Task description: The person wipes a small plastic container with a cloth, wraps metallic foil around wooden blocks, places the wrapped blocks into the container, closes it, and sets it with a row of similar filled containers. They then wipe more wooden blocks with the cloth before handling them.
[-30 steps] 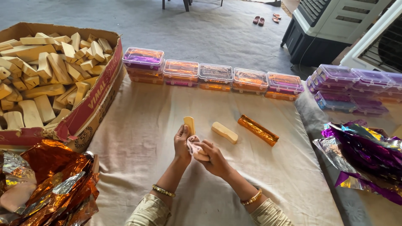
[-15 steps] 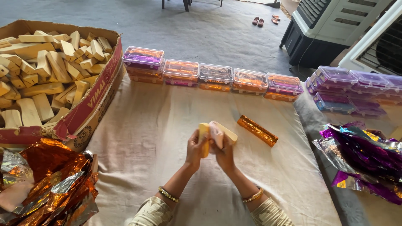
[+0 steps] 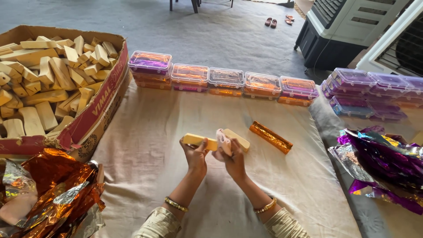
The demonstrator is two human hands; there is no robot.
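- Row of clear plastic boxes (image 3: 227, 80) w/ purple/orange foil at cloth's far edge; carton of wooden blocks (image 3: 48, 75) left.
- Left hand (image 3: 194, 154) grips yellow block (image 3: 199, 140); right hand (image 3: 232, 155) closed on pinkish cloth (image 3: 221, 142), prob. wiping a second block (image 3: 238, 139).
- Vs 0.5 s ago: blocks now held flatter.

A large open cardboard carton (image 3: 94, 112), brown with a red printed band, stands at ten o'clock, filled with pale wooden blocks (image 3: 48, 79). Clear lidded plastic boxes (image 3: 224, 79) with purple and orange contents line up at twelve o'clock, more purple boxes (image 3: 370, 90) stacked at two o'clock.
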